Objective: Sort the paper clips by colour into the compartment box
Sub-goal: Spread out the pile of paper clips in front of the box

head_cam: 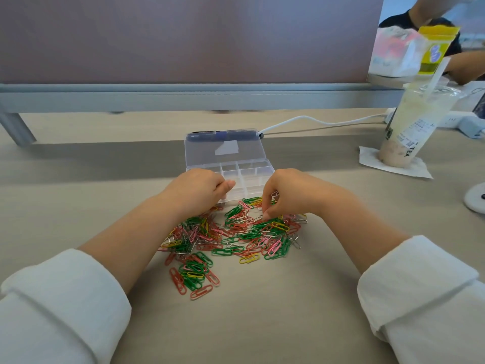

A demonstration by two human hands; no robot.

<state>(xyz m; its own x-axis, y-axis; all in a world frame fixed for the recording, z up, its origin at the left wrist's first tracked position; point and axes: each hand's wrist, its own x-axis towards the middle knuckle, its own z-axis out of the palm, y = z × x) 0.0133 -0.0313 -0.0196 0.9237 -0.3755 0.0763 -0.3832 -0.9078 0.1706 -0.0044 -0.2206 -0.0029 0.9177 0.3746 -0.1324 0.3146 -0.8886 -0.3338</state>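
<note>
A heap of paper clips (231, 237) in green, red, pink, yellow and silver lies spread on the desk in front of me. Behind it stands the clear compartment box (252, 172) with its lid open and leaning back; the compartments I can see look bare. My left hand (199, 190) is curled over the box's near left corner and the heap's far left edge; its fingertips are hidden. My right hand (286, 195) reaches down with fingertips pinched into the clips at the heap's far right; which clip it touches is unclear.
A milk tea cup (412, 124) with a straw stands on a napkin at the right. A white cable (315, 122) runs behind the box. A partition (183, 38) on a grey rail closes the back. Another person's arm (462, 67) shows at the top right.
</note>
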